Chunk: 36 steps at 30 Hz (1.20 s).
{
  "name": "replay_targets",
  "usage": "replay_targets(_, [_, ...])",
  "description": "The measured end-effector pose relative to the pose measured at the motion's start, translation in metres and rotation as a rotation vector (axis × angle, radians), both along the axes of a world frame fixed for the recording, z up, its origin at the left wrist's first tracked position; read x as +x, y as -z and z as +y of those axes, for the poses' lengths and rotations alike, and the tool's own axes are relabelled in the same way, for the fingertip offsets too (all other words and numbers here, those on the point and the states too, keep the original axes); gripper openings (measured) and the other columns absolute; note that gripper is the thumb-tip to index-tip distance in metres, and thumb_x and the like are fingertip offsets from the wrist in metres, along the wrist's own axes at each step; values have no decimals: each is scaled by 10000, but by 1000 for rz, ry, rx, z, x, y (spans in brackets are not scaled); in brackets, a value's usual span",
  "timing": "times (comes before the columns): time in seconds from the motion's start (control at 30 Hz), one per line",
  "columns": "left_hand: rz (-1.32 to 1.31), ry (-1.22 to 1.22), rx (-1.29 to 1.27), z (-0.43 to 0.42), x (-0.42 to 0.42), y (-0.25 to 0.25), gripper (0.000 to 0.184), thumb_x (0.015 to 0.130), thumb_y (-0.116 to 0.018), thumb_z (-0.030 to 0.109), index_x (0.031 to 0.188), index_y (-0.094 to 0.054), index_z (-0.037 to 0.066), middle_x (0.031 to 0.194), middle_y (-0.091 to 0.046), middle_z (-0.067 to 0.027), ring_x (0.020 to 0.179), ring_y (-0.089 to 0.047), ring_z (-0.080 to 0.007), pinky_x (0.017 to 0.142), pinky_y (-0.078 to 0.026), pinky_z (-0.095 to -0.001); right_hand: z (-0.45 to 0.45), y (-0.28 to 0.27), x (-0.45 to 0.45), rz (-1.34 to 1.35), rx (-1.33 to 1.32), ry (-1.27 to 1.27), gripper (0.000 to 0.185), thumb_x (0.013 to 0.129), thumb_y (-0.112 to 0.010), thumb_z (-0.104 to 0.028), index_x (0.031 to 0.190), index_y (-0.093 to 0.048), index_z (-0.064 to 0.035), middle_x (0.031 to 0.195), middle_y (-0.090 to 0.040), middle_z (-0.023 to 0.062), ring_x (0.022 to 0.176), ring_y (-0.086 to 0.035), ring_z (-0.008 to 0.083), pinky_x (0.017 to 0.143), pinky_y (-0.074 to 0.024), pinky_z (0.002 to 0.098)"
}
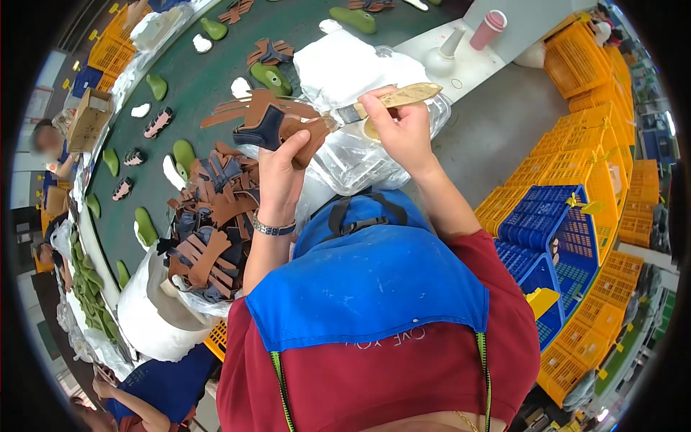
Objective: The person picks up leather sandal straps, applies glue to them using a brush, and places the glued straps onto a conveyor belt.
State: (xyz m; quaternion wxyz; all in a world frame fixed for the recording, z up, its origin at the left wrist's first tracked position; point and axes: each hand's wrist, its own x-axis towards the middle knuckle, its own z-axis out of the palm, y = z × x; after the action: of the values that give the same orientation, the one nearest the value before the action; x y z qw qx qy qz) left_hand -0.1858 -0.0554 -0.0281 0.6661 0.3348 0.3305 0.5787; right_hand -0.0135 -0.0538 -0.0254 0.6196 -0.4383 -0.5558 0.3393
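Observation:
My left hand (282, 176) grips a brown and navy sandal upper (263, 119), its loose straps fanning out to the left. In my right hand (403, 133) is a flat paintbrush (389, 102) with a pale wooden handle. The brush's bristles touch or nearly touch the upper's right edge; which of the two I cannot tell. Below my hands sits a clear plastic-covered tub (353, 165), partly hidden by my right hand. A heap of similar brown and navy uppers (212, 223) lies left of my left wrist.
A green conveyor belt (216, 79) carries green shoe lasts (270, 78), white soles and finished-looking pieces. White cloth or paper (345, 65) lies ahead, beside a white bottle (450, 47) and a pink cup (489, 30). Yellow crates (568, 158) and blue crates (536, 216) are stacked right. Other people work at left.

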Motion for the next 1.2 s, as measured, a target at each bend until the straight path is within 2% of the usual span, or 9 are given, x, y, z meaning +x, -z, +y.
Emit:
replay_targets(0.13, [37,3,-25,2,-3,3,338,758,-516,-30,1084,-428,-9,993,-530,-123,905,-558,-221,785,-483,-343,4,-1,7,-168,29,71,128,788,-579,-99,771,-602,25,614,-555,10,538,-467,40,464,-367,197])
replay_targets(0.33, [34,-18,-6,5,0,10,362,746,-522,-39,1092,-419,-12,980,-523,-106,890,-559,-221,764,-491,-341,-1,-12,0,160,-58,-33,135,777,-594,-111,753,-608,21,590,-546,-4,514,-451,37,444,-354,196])
replay_targets(0.47, [40,-16,-35,3,-5,8,338,749,-526,-35,1075,-438,-8,977,-533,-105,885,-564,-215,764,-495,-337,7,11,3,-104,-10,-6,134,774,-601,-116,755,-610,17,591,-548,-1,510,-445,35,438,-347,198])
replay_targets(0.63, [36,-31,-40,2,-10,13,285,750,-539,-28,1028,-481,-8,956,-555,-97,862,-569,-169,716,-491,-274,3,3,8,-25,3,27,135,782,-594,-109,780,-605,25,632,-575,21,562,-491,47,497,-393,204])
replay_targets(0.73, [354,32,66,9,-28,17,244,741,-580,18,979,-529,-11,919,-572,-70,804,-559,-127,652,-461,-238,-2,-3,15,73,-68,59,131,801,-573,-103,813,-601,25,697,-593,21,627,-521,57,563,-417,202])
replay_targets(0.8, [790,71,105,12,-49,10,254,731,-629,114,938,-574,-22,755,-611,-28,663,-567,-127,587,-446,-270,0,-6,14,90,-112,87,127,806,-571,-105,811,-601,18,697,-582,4,617,-506,53,550,-405,196])
replay_targets(0.93, [1281,-309,292,13,-88,-9,336,686,-657,120,960,-522,-20,724,-592,-191,677,-613,-261,590,-466,-318,1,-2,6,114,-199,88,116,817,-557,-112,806,-600,-4,592,-427,-59,506,-356,11,435,-257,169])
replay_targets(1.07, [1359,-487,247,11,-127,-27,554,692,-658,158,1132,-353,15,733,-571,-242,720,-579,-370,589,-453,-403,9,16,2,142,-240,38,147,831,-524,-136,833,-595,-8,627,-460,-42,529,-365,20,463,-277,162])
replay_targets(1.2, [1277,-524,285,4,-148,-50,531,723,-636,119,1169,-353,60,724,-592,-201,653,-590,-341,562,-447,-354,22,21,-7,169,-222,-39,167,847,-507,-145,820,-573,6,575,-429,-35,487,-334,18,439,-250,158])
